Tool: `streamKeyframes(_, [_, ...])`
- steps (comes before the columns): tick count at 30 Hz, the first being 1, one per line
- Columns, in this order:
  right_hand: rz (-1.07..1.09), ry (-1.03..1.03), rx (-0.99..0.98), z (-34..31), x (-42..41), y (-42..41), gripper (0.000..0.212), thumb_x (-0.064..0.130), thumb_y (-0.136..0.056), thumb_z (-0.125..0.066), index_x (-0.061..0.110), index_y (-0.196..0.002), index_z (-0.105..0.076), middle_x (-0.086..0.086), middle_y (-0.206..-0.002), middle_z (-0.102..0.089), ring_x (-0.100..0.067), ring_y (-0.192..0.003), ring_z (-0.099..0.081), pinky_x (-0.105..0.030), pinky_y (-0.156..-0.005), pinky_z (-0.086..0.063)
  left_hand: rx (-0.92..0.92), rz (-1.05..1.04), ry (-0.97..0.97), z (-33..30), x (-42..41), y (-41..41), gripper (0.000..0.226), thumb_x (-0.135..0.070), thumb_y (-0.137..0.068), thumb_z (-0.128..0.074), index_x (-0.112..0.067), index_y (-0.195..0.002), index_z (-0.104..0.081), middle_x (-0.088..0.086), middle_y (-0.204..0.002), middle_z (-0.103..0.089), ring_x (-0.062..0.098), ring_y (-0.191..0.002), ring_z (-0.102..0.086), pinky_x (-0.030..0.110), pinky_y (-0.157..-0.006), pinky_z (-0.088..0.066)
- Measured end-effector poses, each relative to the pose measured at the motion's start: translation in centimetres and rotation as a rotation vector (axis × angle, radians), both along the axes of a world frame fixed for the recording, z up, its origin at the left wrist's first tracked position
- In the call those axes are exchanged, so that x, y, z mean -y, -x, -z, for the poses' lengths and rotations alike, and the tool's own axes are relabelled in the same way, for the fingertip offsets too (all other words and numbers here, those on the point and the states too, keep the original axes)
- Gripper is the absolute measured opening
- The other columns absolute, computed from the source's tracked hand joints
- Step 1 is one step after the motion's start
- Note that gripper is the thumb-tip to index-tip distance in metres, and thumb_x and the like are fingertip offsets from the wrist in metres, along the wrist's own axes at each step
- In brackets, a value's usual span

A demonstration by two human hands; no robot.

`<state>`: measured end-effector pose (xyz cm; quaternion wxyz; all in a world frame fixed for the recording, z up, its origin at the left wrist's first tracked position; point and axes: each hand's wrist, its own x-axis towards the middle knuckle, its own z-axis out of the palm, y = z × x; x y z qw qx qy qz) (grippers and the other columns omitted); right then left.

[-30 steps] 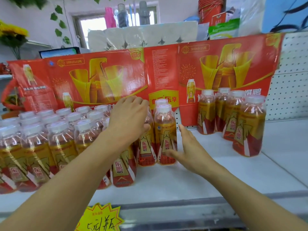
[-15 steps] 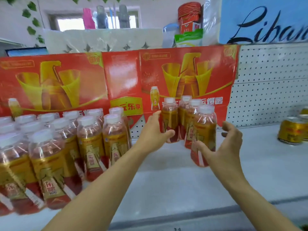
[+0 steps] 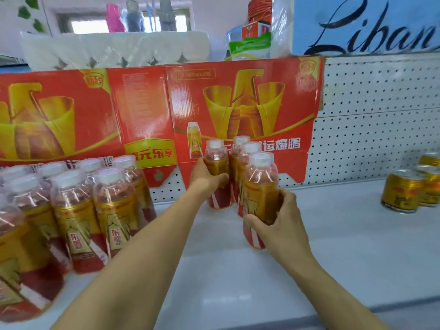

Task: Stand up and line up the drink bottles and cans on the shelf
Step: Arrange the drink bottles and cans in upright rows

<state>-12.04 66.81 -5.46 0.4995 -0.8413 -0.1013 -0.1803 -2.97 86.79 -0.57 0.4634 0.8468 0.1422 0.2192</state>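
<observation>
Several upright drink bottles with white caps and red-gold labels stand in a small cluster at the shelf's middle. My left hand (image 3: 207,178) grips the back-left bottle (image 3: 216,160) of that cluster around its label. My right hand (image 3: 277,225) grips the front bottle (image 3: 260,179) low on its body, fingers wrapped behind it. Two more bottles (image 3: 247,151) stand between and behind these. A large packed group of the same bottles (image 3: 78,210) stands upright at the left. Gold cans (image 3: 402,190) stand upright at the far right.
The white shelf (image 3: 333,246) runs under everything, with bare surface between the cluster and the cans. A red cardboard display panel (image 3: 250,101) leans on the white pegboard back wall (image 3: 381,115). Tissue packs (image 3: 114,51) and boxes sit on top.
The view has swung right from the left group to the middle cluster. Both hands left the left group, reached the cluster and closed around its back-left and front bottles.
</observation>
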Motion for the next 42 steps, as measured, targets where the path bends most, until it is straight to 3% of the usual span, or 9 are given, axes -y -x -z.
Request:
streamKeyframes(8, [-0.121,-0.005,-0.087,-1.7,0.5,1.1,0.065,0.037,-0.072,-0.08,0.034,-0.118,-0.035,0.022,-0.097,-0.051,-0.013,-0.096,-0.059,-0.042,-0.087,-0.054,-0.048,-0.051,-0.156,-0.3,-0.7,5.7,0.08,-0.061,-0.033,-0.076,-0.03,-0.105,-0.057,-0.007,-0.099,-0.065,0.012,-0.086,-0.065,0.037,-0.076,-0.058])
streamKeyframes(17, [-0.402,-0.058,-0.163,-3.0,-0.1,4.0,0.055,0.011,-0.078,-0.076,0.026,-0.12,-0.044,0.017,-0.103,-0.058,0.003,-0.09,-0.057,-0.011,-0.062,-0.046,-0.012,0.076,-0.184,-0.6,-0.3,16.3,0.07,-0.045,-0.07,-0.083,-0.034,-0.117,-0.032,-0.019,-0.099,-0.056,0.005,-0.087,-0.059,0.021,-0.067,-0.048])
streamKeyframes(21, [-0.463,-0.05,-0.179,-3.1,-1.5,5.4,0.058,0.015,-0.079,-0.076,0.029,-0.124,-0.043,0.016,-0.11,-0.058,-0.005,-0.099,-0.058,-0.031,-0.089,-0.052,-0.005,-0.031,-0.338,-0.5,-1.0,19.9,0.075,-0.058,-0.067,-0.079,-0.029,-0.119,-0.033,-0.009,-0.11,-0.062,0.016,-0.094,-0.066,0.038,-0.081,-0.057])
streamKeyframes(25, [-0.463,-0.108,-0.17,-2.2,-2.8,6.7,0.071,0.021,-0.078,-0.079,0.03,-0.136,-0.038,0.014,-0.121,-0.056,-0.008,-0.112,-0.056,-0.03,-0.091,-0.049,-0.007,-0.132,-0.394,-0.1,-2.4,22.3,0.081,-0.069,-0.064,-0.074,-0.027,-0.12,-0.032,-0.004,-0.118,-0.062,0.023,-0.101,-0.066,0.045,-0.083,-0.057])
streamKeyframes(29, [-0.213,-0.198,0.316,-1.9,-4.8,10.5,0.089,0.018,-0.074,-0.082,0.023,-0.145,-0.028,0.006,-0.14,-0.036,-0.017,-0.132,-0.039,-0.039,-0.107,-0.04,0.032,-0.061,-0.414,0.1,-3.2,24.1,0.089,-0.066,-0.068,-0.074,-0.028,-0.133,-0.028,-0.004,-0.133,-0.053,0.021,-0.115,-0.059,0.045,-0.091,-0.053])
streamKeyframes(32, [-0.315,-0.162,0.598,-2.4,-7.2,12.9,0.077,0.009,-0.077,-0.079,0.012,-0.142,-0.036,0.002,-0.141,-0.039,-0.02,-0.132,-0.04,-0.036,-0.107,-0.041,0.168,-0.049,-0.518,0.1,-3.7,26.6,0.085,-0.056,-0.075,-0.074,-0.027,-0.14,-0.026,-0.007,-0.134,-0.043,0.011,-0.118,-0.049,0.033,-0.095,-0.05])
streamKeyframes(35, [-0.406,-0.09,0.363,-2.0,-9.9,13.1,0.083,0.018,-0.081,-0.076,0.017,-0.148,-0.027,0.004,-0.145,-0.036,-0.013,-0.134,-0.039,-0.032,-0.109,-0.039,0.334,-0.094,-0.734,-0.5,-6.1,29.9,0.069,-0.043,-0.082,-0.071,-0.021,-0.137,-0.036,-0.004,-0.128,-0.044,0.011,-0.116,-0.044,0.027,-0.096,-0.043])
streamKeyframes(38, [-0.441,0.019,0.105,-1.2,-11.8,12.5,0.092,0.024,-0.083,-0.075,0.021,-0.152,-0.015,0.004,-0.147,-0.037,-0.012,-0.136,-0.037,-0.032,-0.111,-0.033,0.414,-0.249,-0.963,-1.2,-11.0,32.5,0.075,-0.041,-0.078,-0.071,-0.012,-0.141,-0.04,0.007,-0.138,-0.045,0.024,-0.128,-0.041,0.04,-0.109,-0.035])
streamKeyframes(42, [-0.367,-0.005,0.0,-0.9,-12.8,12.3,0.067,0.024,-0.085,-0.073,0.023,-0.14,-0.033,0.007,-0.124,-0.055,-0.013,-0.115,-0.054,-0.031,-0.094,-0.046,0.135,-0.329,-1.133,-2.0,-17.3,34.7,0.113,-0.046,-0.066,-0.084,-0.011,-0.153,-0.022,0.009,-0.155,-0.029,0.027,-0.144,-0.025,0.049,-0.121,-0.012])
